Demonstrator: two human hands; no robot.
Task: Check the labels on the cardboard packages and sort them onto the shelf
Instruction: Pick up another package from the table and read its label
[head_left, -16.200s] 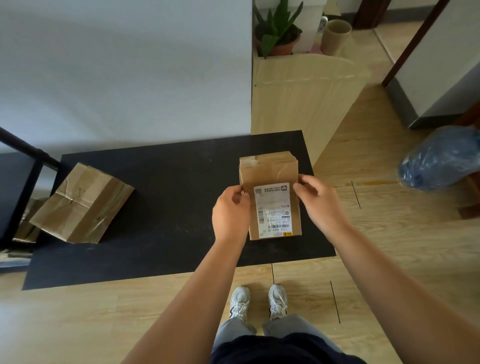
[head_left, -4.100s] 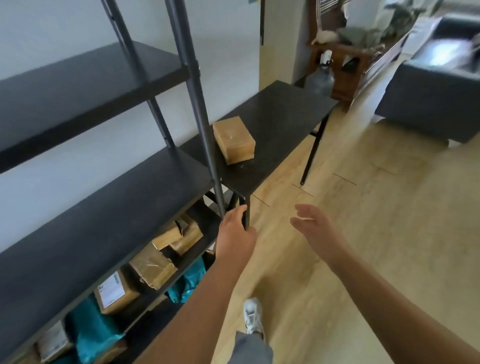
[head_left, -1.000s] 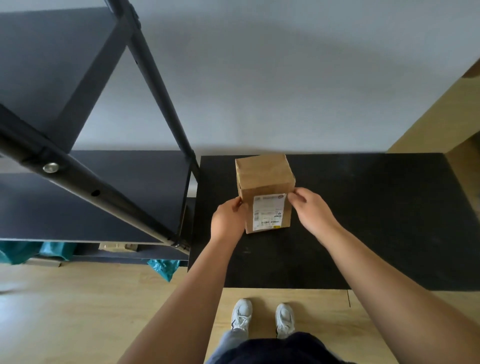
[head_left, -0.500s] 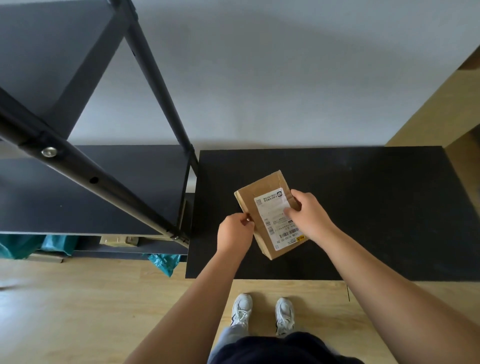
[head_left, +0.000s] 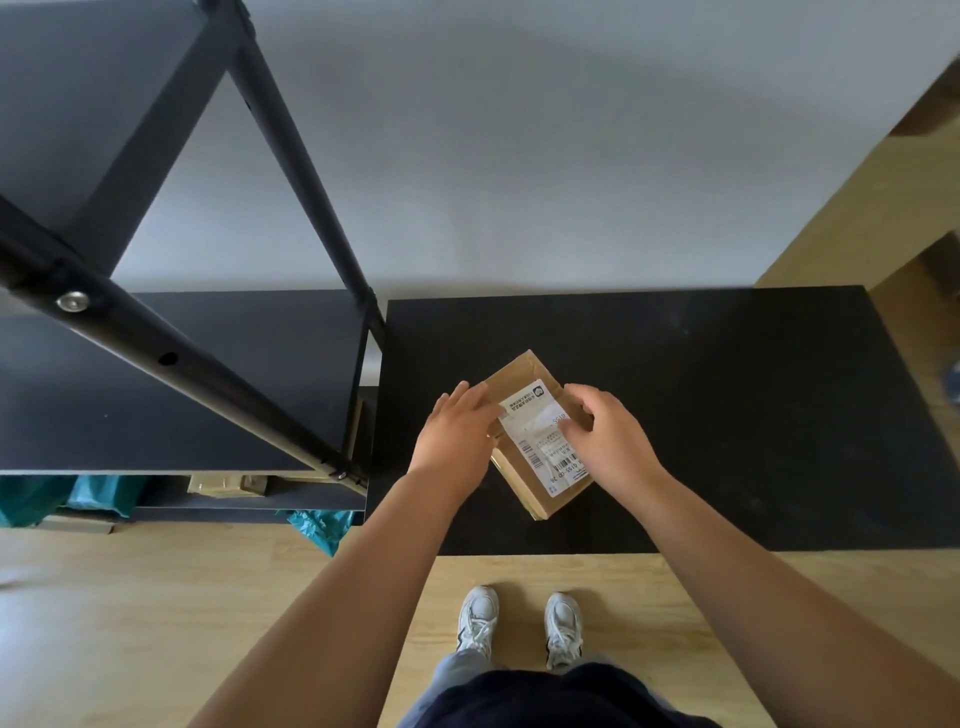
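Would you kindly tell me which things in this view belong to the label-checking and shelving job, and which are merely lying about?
Part of the job:
- cardboard package held by left hand and right hand
- its white label
- black shelf
- parcels on the lower tier

Just there:
- black table
- teal bags
- white shoes

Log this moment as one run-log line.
step: label check | cardboard package: label up, over black table | left hand, right hand: holding it

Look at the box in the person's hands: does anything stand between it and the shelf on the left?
Yes. The shelf's slanted black post stands between the box, held by both hands, and the shelf boards.
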